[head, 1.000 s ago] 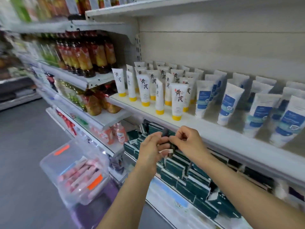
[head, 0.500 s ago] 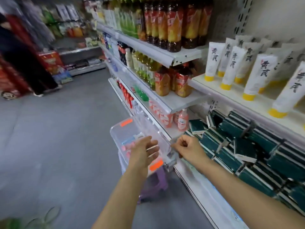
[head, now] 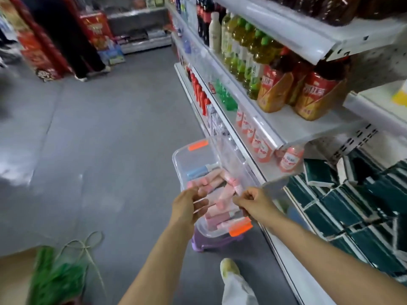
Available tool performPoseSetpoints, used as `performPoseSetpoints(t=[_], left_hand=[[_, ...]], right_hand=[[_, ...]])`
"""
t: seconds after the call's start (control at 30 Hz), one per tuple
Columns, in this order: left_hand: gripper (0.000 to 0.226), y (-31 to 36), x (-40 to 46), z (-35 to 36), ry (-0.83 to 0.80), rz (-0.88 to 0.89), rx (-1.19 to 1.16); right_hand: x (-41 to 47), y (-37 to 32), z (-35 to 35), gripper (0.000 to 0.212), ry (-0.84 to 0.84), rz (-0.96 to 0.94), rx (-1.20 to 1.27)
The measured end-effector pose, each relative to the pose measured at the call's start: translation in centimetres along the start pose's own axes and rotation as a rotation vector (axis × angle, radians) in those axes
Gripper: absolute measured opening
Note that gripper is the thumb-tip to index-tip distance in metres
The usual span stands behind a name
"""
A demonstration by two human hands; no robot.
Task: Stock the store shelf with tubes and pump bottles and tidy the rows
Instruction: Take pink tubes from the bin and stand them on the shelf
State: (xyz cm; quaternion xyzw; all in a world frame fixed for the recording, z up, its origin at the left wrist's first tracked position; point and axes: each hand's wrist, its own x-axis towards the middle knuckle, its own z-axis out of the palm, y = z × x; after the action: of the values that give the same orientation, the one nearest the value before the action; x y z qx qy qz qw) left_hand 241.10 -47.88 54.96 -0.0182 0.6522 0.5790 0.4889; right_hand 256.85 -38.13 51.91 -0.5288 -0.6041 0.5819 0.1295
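Observation:
A clear plastic bin [head: 176, 160] with orange latches sits on a purple stool [head: 211, 243] beside the shelf. Several pink tubes [head: 221, 204] and a blue tube [head: 198, 171] lie in it. My left hand [head: 189, 205] hovers over the bin's near left rim with its fingers loosely bent above the pink tubes. Over the near right rim, my right hand [head: 251, 201] has its fingers curled, and I see nothing in it. Small pink bottles [head: 290, 158] stand on the shelf just right of the bin.
Dark green boxes [head: 352, 205] fill the lower shelf at right. Drink bottles [head: 275, 89] line the shelves above. My shoe [head: 230, 269] is near the stool. A green net bag [head: 57, 280] lies at bottom left. A person [head: 72, 40] stands by red displays far down the aisle.
My view swung left from the white tubes down to the bin. Both hands left the green boxes and came down over the bin, closer to the tubes than half a second ago.

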Motion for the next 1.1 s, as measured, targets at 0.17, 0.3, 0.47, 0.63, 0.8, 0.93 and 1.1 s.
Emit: performPoseSetpoints(t=[0.17,0.3,0.47,0.63,0.8,0.93,1.1], left_hand=[[0.014,0.8,7.0,1.3,0.054,-0.048,0.051],[0.014,0.2,14.0,2.6,0.068,-0.073,0.155],[0.02,-2.2,21.5,4.0,0.077,-0.075,0.339],[0.02,-4.4,27.6,5.1,0.08,0.018,0.65],[0.04,-6.0,32.1,6.0,0.049,0.109,1.06],[0.048,-7.3,34.2,6.8,-0.028,0.15,1.315],[0.047,-9.1,35.9,6.5,-0.018,0.348,1.725]], right_hand=[[8.3,1.3,1.9,0.017,-0.11,0.155,-0.067],[14.4,3.4,3.7,0.016,-0.134,0.275,-0.12],[20.4,7.4,6.0,0.049,-0.144,0.396,-0.412],[22.2,10.1,8.4,0.084,-0.105,0.407,-0.676],[24.1,12.2,10.8,0.101,-0.097,0.45,-0.719],[24.4,12.9,11.6,0.112,-0.103,0.466,-0.747],[24.1,13.1,11.9,0.107,-0.085,0.465,-0.804]])
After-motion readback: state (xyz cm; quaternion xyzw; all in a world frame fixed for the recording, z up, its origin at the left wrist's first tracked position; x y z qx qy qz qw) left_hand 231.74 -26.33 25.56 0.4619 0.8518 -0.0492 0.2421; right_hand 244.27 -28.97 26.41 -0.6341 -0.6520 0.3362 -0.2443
